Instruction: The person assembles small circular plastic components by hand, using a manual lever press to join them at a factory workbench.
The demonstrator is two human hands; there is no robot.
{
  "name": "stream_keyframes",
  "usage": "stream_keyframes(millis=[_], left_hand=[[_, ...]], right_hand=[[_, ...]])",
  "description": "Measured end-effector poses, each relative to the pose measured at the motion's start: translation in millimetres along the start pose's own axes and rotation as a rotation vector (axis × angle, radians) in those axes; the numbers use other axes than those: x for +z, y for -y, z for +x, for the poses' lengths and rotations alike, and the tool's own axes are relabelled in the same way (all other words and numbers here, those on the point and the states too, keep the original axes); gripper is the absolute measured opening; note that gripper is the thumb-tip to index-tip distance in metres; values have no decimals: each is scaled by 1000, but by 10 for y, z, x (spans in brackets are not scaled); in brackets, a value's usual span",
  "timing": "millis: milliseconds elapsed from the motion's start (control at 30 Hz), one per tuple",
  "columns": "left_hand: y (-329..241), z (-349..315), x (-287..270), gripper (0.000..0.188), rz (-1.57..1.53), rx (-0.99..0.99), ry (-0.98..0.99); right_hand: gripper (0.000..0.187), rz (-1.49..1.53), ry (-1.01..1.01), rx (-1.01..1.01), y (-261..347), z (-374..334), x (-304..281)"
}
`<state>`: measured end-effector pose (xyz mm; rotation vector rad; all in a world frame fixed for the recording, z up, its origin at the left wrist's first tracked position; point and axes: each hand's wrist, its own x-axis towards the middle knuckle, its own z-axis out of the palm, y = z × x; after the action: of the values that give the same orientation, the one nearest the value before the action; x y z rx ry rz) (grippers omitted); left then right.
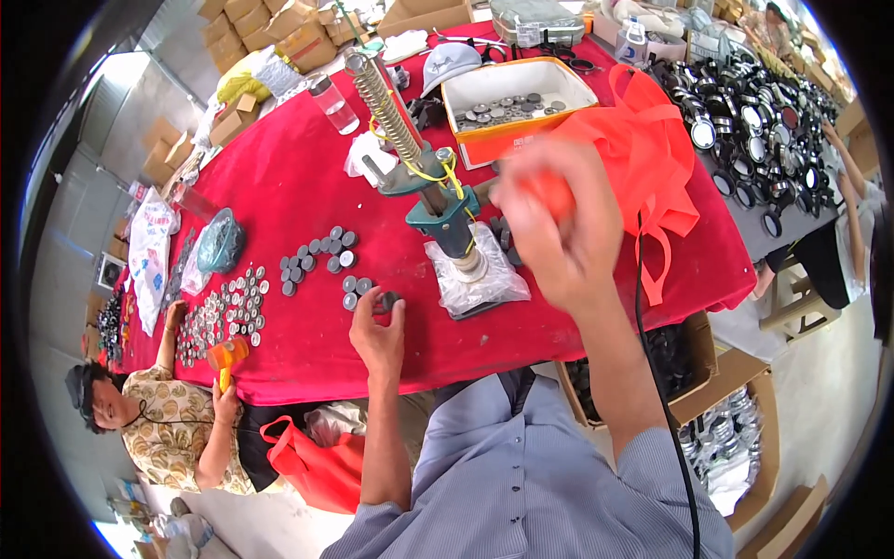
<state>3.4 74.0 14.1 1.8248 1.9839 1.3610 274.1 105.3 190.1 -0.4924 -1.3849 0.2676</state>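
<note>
My right hand is closed around the red ball knob of a lever on a green hand press; motion blurs the fingers a little. A tall spring rises from the press, and its base stands on clear plastic wrapping. Left of the press, my left hand pinches a small dark round disc just above the red cloth. Beside those fingers lies a small group of grey discs. More grey discs are spread farther left.
An orange-edged box of metal discs and a red bag lie beyond the press. A black cable hangs past my right forearm. At left, a co-worker holds an orange mallet near many silver rings. Black rings cover the right table.
</note>
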Motion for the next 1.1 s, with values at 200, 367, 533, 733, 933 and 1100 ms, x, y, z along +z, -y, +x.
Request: stream_keyframes(millis=[200, 367, 533, 733, 933, 1100], left_hand=[[-691, 100, 381, 54, -224, 47, 173], [-820, 242, 599, 56, -175, 134, 270], [-850, 231, 660, 56, -146, 89, 255], [-461, 148, 432, 47, -203, 156, 69], [502, 169, -63, 34, 432, 105, -156], [659, 178, -145, 34, 329, 107, -48]], right_hand=[[19, -58, 61, 120, -494, 859, 346], [24, -70, -8, 95, -655, 947, 457], [14, 19, 62, 126, -298, 833, 293], [20, 32, 93, -94, -144, -31, -116], [33, 39, 125, -163, -104, -1120, -414], [24, 81, -8, -123, -37, -1149, -320]])
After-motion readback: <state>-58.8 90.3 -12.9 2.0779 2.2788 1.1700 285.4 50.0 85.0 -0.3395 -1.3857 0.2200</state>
